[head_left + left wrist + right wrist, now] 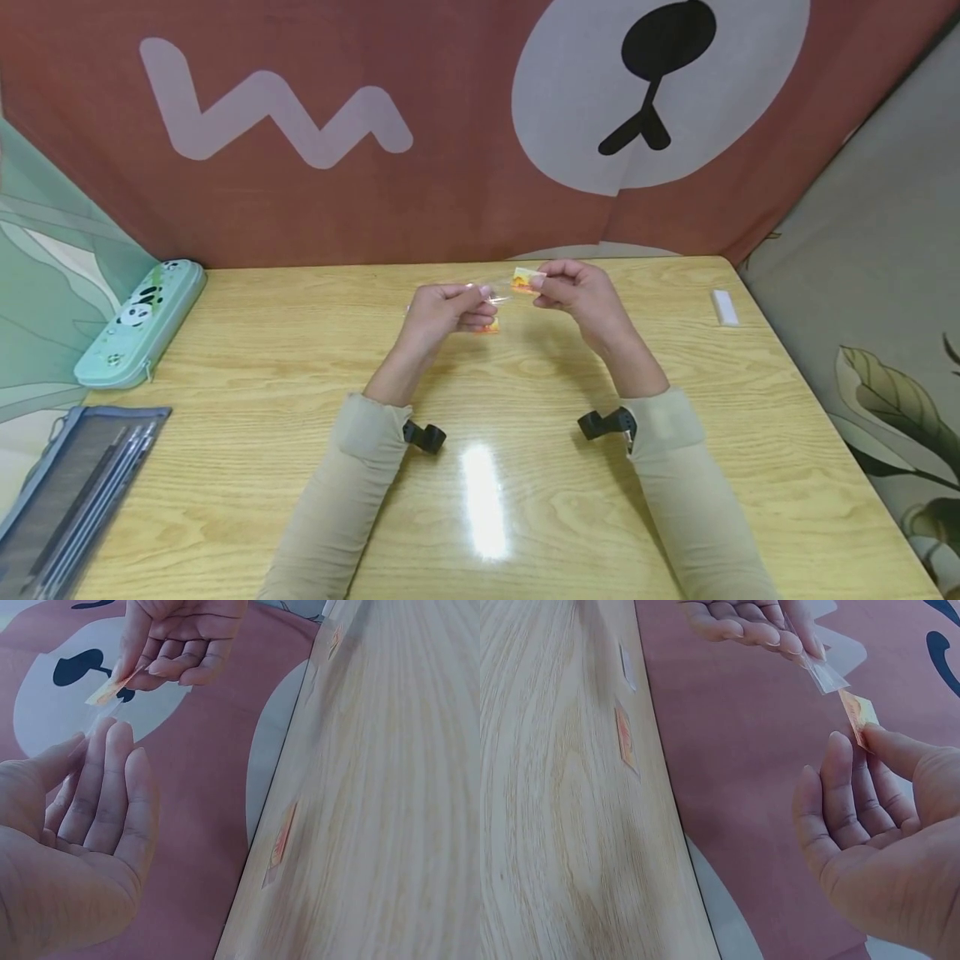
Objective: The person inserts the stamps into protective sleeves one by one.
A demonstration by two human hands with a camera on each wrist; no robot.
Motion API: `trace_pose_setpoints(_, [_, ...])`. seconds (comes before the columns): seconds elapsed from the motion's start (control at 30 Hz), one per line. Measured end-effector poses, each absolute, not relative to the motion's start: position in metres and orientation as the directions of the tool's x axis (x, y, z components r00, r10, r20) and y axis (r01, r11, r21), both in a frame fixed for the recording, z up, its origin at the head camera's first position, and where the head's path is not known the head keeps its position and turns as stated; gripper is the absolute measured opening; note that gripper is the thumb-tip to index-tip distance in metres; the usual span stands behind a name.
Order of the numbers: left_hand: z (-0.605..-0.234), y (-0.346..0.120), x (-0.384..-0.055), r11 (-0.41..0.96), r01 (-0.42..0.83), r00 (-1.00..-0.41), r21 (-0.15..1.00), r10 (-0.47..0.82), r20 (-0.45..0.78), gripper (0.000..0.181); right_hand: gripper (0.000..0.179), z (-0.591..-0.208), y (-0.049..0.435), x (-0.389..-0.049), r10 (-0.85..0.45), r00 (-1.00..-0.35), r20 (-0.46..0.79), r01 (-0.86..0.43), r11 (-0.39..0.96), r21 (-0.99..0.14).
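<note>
My left hand (453, 310) pinches a piece of clear plastic film (826, 677) between thumb and fingertips. The film reaches toward my right hand (581, 300), which pinches a small yellow-and-orange card (527, 280) by thumb and index finger. Card and film are close together just above the table; whether they are joined I cannot tell. On the tabletop, partly hidden below the left hand in the head view, lies another small orange printed piece (624, 739). A small whitish piece (628, 667) lies beyond it in the right wrist view.
A small white block (725, 307) lies near the right edge of the wooden table (525, 500). At the left stand a mint panda pencil case (141, 325) and a blue-edged mesh pouch (86, 492) holding several pencils or pens. A red-brown cloth (450, 208) hangs along the back edge.
</note>
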State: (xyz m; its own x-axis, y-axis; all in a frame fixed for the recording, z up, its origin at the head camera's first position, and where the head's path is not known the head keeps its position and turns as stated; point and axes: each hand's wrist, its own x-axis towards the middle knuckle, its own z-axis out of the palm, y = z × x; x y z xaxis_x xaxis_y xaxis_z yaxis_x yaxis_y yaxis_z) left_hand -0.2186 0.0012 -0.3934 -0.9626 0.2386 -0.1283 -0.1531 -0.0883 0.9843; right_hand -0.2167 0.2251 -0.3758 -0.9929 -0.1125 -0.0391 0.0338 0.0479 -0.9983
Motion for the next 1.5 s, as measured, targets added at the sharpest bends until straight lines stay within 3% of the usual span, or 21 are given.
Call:
trace_pose_setpoints(0.9, [-0.3933, 0.0005, -0.2186, -0.066, -0.098, -0.976, 0.993, 0.200, -0.083, 0.029, 0.024, -0.3761, 0.2260, -0.2164, -0.185, -0.980, -0.079, 0.039, 0.212, -0.976])
trace_pose_setpoints(1.5, [-0.3917, -0.0012, -0.2172, -0.043, -0.098, -0.977, 0.994, 0.195, -0.088, 0.029, 0.024, -0.3749, 0.2256, -0.2161, -0.197, -0.977, -0.084, 0.036, 0.237, -0.971])
